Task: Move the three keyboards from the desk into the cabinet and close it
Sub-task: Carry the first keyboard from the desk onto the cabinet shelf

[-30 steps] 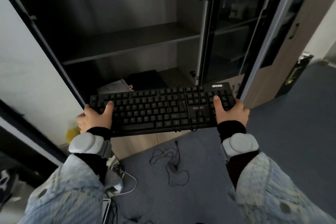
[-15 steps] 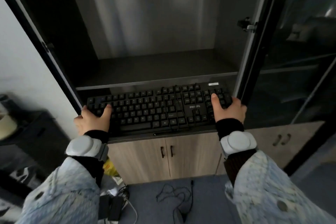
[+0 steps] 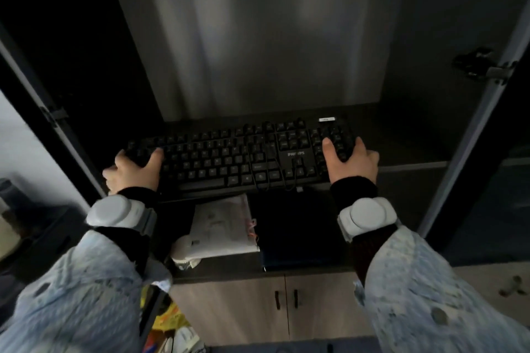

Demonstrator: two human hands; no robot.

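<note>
A black Philips keyboard with its cable looped over the keys lies across the front of the dark shelf inside the open cabinet. My left hand grips the keyboard's left end, thumb on the keys. My right hand grips its right end the same way. The keyboard's front edge hangs out past the shelf's front edge. No other keyboard is in view.
One level below sit a stack of white papers and a dark flat folder. The open door's frame with a hinge stands at the right, another door frame at the left. Wooden lower doors are shut.
I have stepped closer to the cabinet and raised the keyboard from below the shelf up onto it, pushing it inward. Both hands have kept their grip on its ends.
</note>
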